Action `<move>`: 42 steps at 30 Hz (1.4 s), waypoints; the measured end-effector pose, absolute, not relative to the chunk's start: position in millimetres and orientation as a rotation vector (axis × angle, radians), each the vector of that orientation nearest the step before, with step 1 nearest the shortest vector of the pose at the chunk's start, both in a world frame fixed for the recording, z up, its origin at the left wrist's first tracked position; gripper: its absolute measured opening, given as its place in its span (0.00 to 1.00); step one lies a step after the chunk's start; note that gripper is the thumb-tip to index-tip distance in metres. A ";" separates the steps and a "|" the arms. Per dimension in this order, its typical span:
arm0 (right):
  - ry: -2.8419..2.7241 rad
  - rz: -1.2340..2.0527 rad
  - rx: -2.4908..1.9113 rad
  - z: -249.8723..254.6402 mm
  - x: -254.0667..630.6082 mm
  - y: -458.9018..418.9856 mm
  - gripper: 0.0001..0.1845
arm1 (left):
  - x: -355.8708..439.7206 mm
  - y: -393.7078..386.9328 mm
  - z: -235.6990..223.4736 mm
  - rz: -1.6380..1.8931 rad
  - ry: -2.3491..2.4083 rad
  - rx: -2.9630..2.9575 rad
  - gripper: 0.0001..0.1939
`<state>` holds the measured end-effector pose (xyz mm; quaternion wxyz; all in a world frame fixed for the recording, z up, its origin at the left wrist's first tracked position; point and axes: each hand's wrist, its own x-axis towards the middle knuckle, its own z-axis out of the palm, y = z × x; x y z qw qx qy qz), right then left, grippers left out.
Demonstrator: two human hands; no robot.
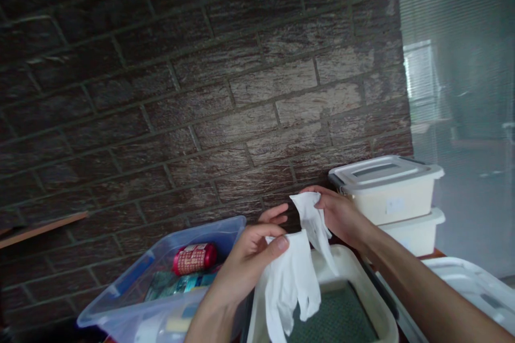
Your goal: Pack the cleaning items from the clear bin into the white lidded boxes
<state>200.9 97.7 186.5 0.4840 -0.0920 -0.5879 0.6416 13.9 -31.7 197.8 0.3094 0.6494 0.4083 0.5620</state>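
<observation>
My left hand (261, 249) pinches a white glove (295, 284) by its cuff, thumb on the near side, with the glove's fingers dangling down. Another white glove (316, 220) hangs from my right hand (328, 201), which grips it near the cuff, a little farther back. Both gloves are limp and hang over an open cream bin (384, 308). Inside that bin lies a dark green-grey textured item (336, 313), partly covered by the left glove.
Left of the bin, a clear bluish tub (132, 281) holds a red container (195, 258) and several packages. Two lidded cream boxes (396, 193) are stacked at right. A white lid (475, 284) lies at the lower right. Behind rises a dark brick wall (241, 91).
</observation>
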 end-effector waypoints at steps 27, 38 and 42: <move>-1.995 1.453 -0.136 181.7 188.4 61.3 0.20 | 27.3 -20.7 199.2 1.654 1.357 1.749 0.13; -2.104 1.509 -0.179 178.3 186.3 55.2 0.20 | 32.8 -25.1 201.3 1.596 1.368 1.757 0.17; -2.047 1.519 -0.170 179.5 187.1 54.2 0.18 | 23.9 -22.9 199.3 1.738 1.487 1.774 0.15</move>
